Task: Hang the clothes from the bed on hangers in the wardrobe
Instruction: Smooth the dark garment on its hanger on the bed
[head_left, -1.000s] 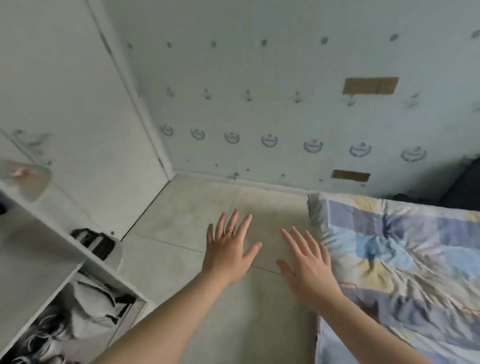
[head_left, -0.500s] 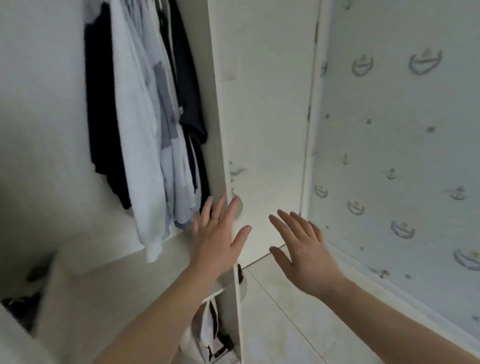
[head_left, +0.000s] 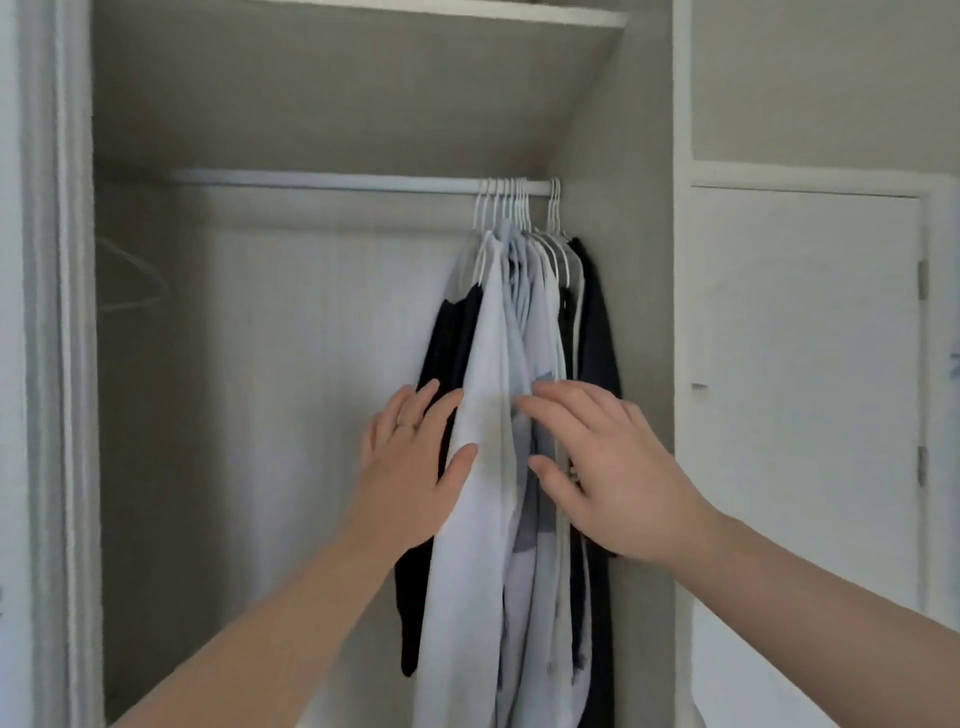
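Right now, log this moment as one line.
left hand: open, touching clothes | right hand: open, at clothes | hangers: bunched at rail end

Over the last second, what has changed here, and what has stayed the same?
The view swung up from the floor and bed to the wardrobe rail. Both hands reached forward: the left hand now touches the pale shirt and the black garment, and the right hand touches the hanging clothes beside them. Unchanged: the fingers are straight and grip nothing.
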